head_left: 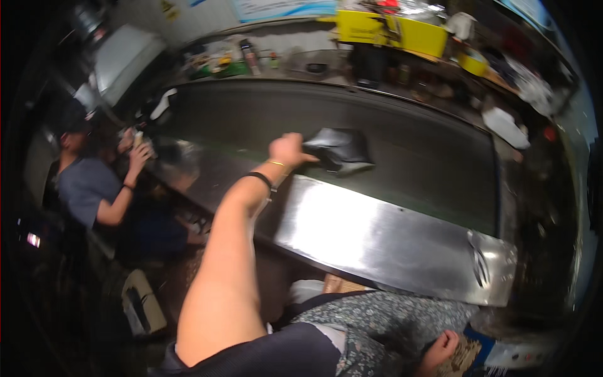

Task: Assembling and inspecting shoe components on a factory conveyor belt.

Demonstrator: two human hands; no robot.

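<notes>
One long dark conveyor belt (pixel 408 144) is curving across the middle of the view, edged on the near side by a shiny steel rim (pixel 377 232) that is catching the light. The person's left hand (pixel 289 151) is reaching out over the rim with the arm fully stretched, its fingers closing on the edge of a dark grey plastic bag (pixel 342 151) that is lying on the belt. The right hand (pixel 443 349) is resting low by the person's lap, curled around a brownish, woven-looking object (pixel 463 357); how tightly it is gripping cannot be told. Beyond the belt, a cluttered shelf is holding bottles (pixel 250 58) and a yellow crate (pixel 389 28). At the left, another person in a grey shirt (pixel 85 188) is sitting beside the belt with both hands raised.
</notes>
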